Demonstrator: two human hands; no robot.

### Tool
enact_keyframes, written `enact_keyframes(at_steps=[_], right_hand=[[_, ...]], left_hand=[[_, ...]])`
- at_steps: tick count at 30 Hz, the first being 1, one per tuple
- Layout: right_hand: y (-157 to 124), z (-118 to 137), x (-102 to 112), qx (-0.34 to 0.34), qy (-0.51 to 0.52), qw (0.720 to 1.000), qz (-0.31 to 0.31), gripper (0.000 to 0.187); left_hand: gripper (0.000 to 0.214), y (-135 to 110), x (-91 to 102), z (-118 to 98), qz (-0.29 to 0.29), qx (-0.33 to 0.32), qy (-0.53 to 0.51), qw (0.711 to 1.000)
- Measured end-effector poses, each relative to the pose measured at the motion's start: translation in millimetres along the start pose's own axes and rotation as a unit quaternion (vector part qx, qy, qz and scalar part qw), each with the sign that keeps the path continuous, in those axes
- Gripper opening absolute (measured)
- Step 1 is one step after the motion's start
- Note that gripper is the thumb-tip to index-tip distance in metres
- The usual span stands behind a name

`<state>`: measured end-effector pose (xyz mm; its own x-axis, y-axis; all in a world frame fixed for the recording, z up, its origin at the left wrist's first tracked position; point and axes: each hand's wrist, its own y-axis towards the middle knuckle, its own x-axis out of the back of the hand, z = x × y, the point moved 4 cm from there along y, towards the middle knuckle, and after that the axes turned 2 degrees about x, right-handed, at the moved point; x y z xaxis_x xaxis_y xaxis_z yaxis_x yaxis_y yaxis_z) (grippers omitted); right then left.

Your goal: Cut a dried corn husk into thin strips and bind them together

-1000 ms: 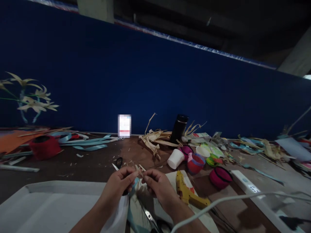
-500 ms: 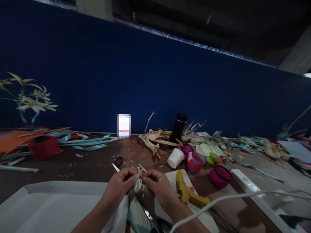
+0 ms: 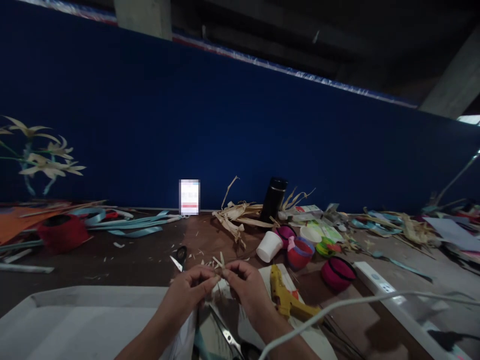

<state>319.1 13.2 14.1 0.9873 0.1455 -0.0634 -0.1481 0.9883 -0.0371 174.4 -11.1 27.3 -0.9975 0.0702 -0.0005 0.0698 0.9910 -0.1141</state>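
Observation:
Close together at the lower middle, my left hand [image 3: 191, 292] and my right hand [image 3: 247, 287] pinch a small piece of pale strips [image 3: 221, 260] between thumbs and forefingers. It resembles dried husk, with thin ends poking up above the fingertips. Most of the piece is hidden by my fingers. Beneath my hands lies an open pair of scissors [image 3: 229, 336], its handles partly under my right forearm. A smaller pair of scissors [image 3: 179, 259] rests just beyond my left hand. To the right of my right hand is a yellow glue gun [image 3: 287, 299] on a pale sheet.
A white tray [image 3: 93, 295] occupies the lower left. Dried husks [image 3: 234, 217] lie near a black bottle [image 3: 274, 200]. A white cup [image 3: 269, 246] and a magenta ribbon roll [image 3: 338, 273] sit rightward. A white cable [image 3: 337, 306] crosses before a power strip [image 3: 378, 280].
The pale strips now stick up more above my fingertips, spread apart. My fingers have shifted slightly around the piece. The whole view has tilted a little.

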Motion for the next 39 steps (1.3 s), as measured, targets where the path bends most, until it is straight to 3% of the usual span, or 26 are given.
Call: enact_keyframes(at_steps=[5, 9, 18, 27, 39], right_hand=[[-2.8, 2.2, -3.2, -0.020, 0.010, 1.000, 0.004, 0.026], [-5.7, 4.3, -5.9, -0.027, 0.012, 1.000, 0.010, 0.021], [-5.3, 4.2, -3.2, 0.014, -0.044, 0.999, 0.006, 0.020], [-6.4, 8.1, -2.6, 0.047, -0.068, 0.997, 0.008, 0.016], [-9.7, 4.1, -4.6, 0.038, -0.062, 0.996, 0.045, 0.017]], left_hand=[[0.033, 1.2, -1.8, 6.0, 0.011, -0.004, 0.034, 0.999], [0.030, 2.5, 1.8, 5.1, -0.013, -0.016, 0.081, 0.997], [0.026, 2.1, 3.7, -0.1, -0.033, -0.077, 0.157, 0.984], [0.025, 0.5, 1.2, -2.1, -0.014, -0.072, 0.174, 0.982], [0.027, -0.1, 5.2, 2.7, -0.050, -0.025, 0.153, 0.987]])
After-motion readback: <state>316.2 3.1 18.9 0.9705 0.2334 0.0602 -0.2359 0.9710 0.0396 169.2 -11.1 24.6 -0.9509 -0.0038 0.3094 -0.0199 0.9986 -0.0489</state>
